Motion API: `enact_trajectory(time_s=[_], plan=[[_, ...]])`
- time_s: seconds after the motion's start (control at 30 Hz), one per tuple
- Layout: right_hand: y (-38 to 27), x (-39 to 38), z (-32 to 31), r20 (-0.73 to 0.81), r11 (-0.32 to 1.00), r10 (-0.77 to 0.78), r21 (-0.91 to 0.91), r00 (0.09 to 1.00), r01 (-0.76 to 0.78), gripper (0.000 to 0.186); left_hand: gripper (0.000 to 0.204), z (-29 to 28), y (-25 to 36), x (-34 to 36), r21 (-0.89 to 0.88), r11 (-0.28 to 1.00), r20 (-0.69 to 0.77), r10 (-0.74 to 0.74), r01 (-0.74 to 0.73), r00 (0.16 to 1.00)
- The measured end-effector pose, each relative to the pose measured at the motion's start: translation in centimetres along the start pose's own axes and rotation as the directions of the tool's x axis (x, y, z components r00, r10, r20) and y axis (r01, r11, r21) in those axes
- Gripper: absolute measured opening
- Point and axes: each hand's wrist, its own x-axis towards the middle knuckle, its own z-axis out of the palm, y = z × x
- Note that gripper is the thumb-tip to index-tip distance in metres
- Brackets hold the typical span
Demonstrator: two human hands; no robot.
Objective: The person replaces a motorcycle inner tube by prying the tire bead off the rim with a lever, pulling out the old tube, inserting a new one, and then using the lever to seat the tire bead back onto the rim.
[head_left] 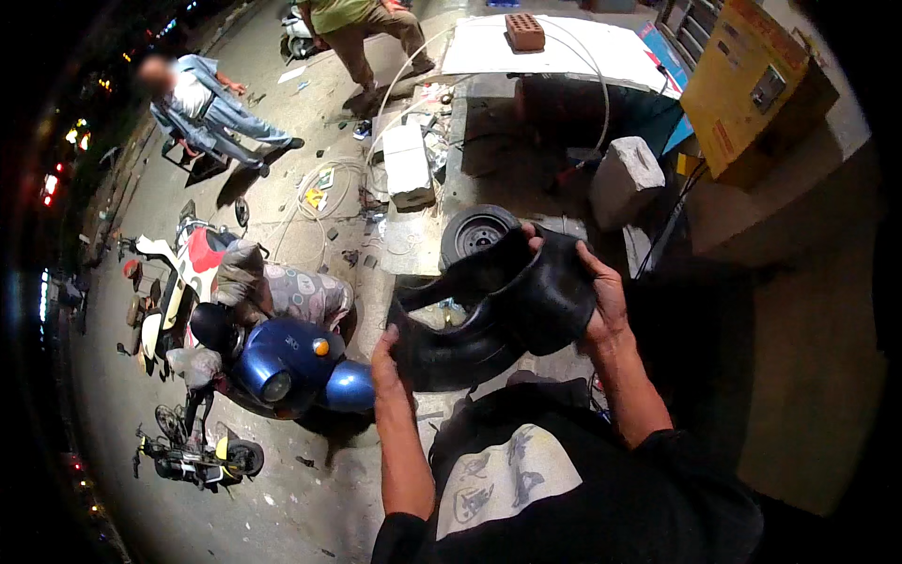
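I hold a black rubber tyre (456, 362) in front of my chest. My left hand (388, 361) is closed on its left side, thumb on the rubber. My right hand (603, 303) grips the right part, where the rubber is bent into a wide curved shape. Just beyond it a small wheel (467, 227) lies on the pale ledge, partly hidden by the tyre.
A blue scooter (296, 362) stands left, other two-wheelers behind. Two people (202, 113) (376, 38) are up the pavement. Pale blocks (408, 160) (622, 183), a coiled hose (315, 202), a board with a brick (524, 34) and a yellow cabinet (738, 103) are ahead and right.
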Motion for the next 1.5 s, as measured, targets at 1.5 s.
enact_trajectory(time_s=[1.5], plan=[[-1.0, -4.6, -8.6, -0.305, 0.603, 0.085, -0.742, 0.948, -0.293, 0.084, 0.022, 16.9, -1.1, -5.9, 0.412, -0.335, 0.896, -0.022, -0.848, 0.444]])
